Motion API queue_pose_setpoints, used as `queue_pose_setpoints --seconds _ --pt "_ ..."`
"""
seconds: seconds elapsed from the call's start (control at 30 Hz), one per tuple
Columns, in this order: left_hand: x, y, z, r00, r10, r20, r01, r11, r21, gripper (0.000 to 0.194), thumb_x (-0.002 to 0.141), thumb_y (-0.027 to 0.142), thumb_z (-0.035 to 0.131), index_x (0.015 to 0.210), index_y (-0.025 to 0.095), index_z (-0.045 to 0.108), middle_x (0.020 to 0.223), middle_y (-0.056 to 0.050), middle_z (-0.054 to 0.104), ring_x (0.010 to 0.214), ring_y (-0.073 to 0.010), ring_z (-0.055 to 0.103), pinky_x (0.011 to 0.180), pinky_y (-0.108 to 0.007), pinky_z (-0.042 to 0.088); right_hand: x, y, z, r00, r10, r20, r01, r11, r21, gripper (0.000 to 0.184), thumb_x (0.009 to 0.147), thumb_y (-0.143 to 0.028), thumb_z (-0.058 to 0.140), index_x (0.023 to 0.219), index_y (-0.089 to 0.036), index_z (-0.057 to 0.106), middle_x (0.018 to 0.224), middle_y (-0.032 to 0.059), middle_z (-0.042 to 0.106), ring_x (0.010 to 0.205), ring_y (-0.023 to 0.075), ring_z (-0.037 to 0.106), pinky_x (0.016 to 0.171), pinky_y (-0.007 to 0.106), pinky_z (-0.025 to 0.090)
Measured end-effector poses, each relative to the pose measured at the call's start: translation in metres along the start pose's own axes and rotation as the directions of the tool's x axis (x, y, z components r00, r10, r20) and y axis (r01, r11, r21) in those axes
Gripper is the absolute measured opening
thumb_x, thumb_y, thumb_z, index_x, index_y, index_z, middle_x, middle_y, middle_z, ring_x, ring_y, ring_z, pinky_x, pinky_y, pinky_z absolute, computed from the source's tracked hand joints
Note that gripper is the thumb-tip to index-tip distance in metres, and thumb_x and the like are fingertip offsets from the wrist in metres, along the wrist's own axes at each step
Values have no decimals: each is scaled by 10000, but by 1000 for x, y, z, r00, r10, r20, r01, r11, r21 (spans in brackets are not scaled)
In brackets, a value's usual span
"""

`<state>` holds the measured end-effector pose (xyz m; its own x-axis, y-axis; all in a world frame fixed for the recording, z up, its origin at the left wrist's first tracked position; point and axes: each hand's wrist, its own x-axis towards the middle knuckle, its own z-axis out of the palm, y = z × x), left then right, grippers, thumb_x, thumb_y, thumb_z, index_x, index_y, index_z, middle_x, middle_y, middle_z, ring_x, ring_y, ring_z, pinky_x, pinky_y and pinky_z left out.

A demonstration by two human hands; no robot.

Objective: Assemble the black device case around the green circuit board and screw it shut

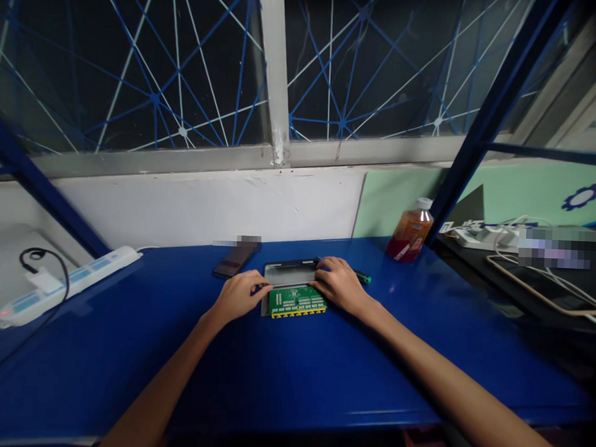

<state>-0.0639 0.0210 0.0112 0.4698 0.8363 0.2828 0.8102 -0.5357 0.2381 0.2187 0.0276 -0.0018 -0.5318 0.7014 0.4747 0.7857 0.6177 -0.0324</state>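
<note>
A green circuit board (pixel 297 299) with a row of yellow connectors along its near edge lies in front of me, at the near side of an open dark case (pixel 290 276) with a grey inner surface. My left hand (pixel 241 293) is closed, thumb and forefinger pinching at the board's far left corner. At the far right corner, my right hand (pixel 339 283) has its thumb against the board and its curled fingers over the right end of the case. What lies under those fingers is hidden. A green-ended tool (pixel 363 277), perhaps a screwdriver, pokes out beyond my right hand.
The blue table (pixel 281 374) carries a dark phone (pixel 234 259) behind my left hand and a drink bottle (pixel 410 232) at the back right. On the left lies a white power strip (pixel 78 286) with a black cable. Another phone (pixel 542 287) and white cables are far right.
</note>
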Motion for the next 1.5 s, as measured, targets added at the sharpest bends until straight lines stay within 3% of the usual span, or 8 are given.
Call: queue_pose_setpoints --seconds 0.17,0.33,0.57,0.87,1.07,1.27,1.4,1.5 --pt "-2 -1 -4 1000 23 -3 -23 1000 -4 225 892 295 506 912 228 719 939 -21 693 822 -166 624 677 -265 435 1 3 -3 1000 2 30 -3 999 33 264 925 -391 536 937 -165 673 993 115 655 918 231 606 865 376 426" --pt "-1 -1 -4 1000 17 -1 -17 1000 -9 244 910 301 489 910 230 723 943 -24 695 875 -182 632 718 -281 449 3 12 -27 995 102 3 -101 987 126 262 962 -368 470 994 -197 666 1037 82 670 897 202 633 785 309 462" --pt "-2 -5 0 999 41 -9 -41 999 0 259 920 331 475 1000 237 703 958 -40 692 905 -198 625 734 -293 454 -5 45 -42 929 354 109 -334 928 -163 367 901 -487 521 1069 -191 657 992 113 689 787 245 657 652 319 444" --pt "-1 -8 -2 999 46 -8 -46 999 -8 257 917 359 495 912 212 706 917 -44 702 872 -197 627 766 -300 456 -11 56 -34 866 385 319 -326 919 -223 323 844 -480 579 915 -191 702 929 114 692 796 244 657 591 293 420" --pt "0 -10 -3 999 47 -7 -48 998 -38 273 914 369 497 886 202 711 893 -51 700 850 -198 630 771 -307 454 -13 59 -28 886 367 285 -308 923 -230 189 830 -344 600 914 -203 695 924 110 695 773 244 660 569 292 411" --pt "0 -10 -2 999 54 5 -54 996 -65 274 915 348 487 877 204 717 894 -48 704 851 -193 631 774 -307 453 -8 56 -38 874 449 187 -409 887 -217 309 939 -412 429 1070 -203 615 833 104 715 704 255 665 534 291 371" --pt "1 -10 0 998 70 1 -69 994 -84 278 922 321 468 886 203 717 900 -54 704 854 -190 633 774 -302 457 -5 50 -52 906 423 -7 -423 905 -30 307 947 -453 420 1082 -243 597 934 74 719 741 230 661 540 276 376" --pt "0 -9 0 998 70 -1 -70 995 -71 276 923 317 466 901 204 717 904 -58 702 858 -194 633 768 -303 458 -1 41 -61 867 472 -160 -425 868 258 361 856 -541 554 1013 -221 612 782 43 694 599 183 614 534 280 408"
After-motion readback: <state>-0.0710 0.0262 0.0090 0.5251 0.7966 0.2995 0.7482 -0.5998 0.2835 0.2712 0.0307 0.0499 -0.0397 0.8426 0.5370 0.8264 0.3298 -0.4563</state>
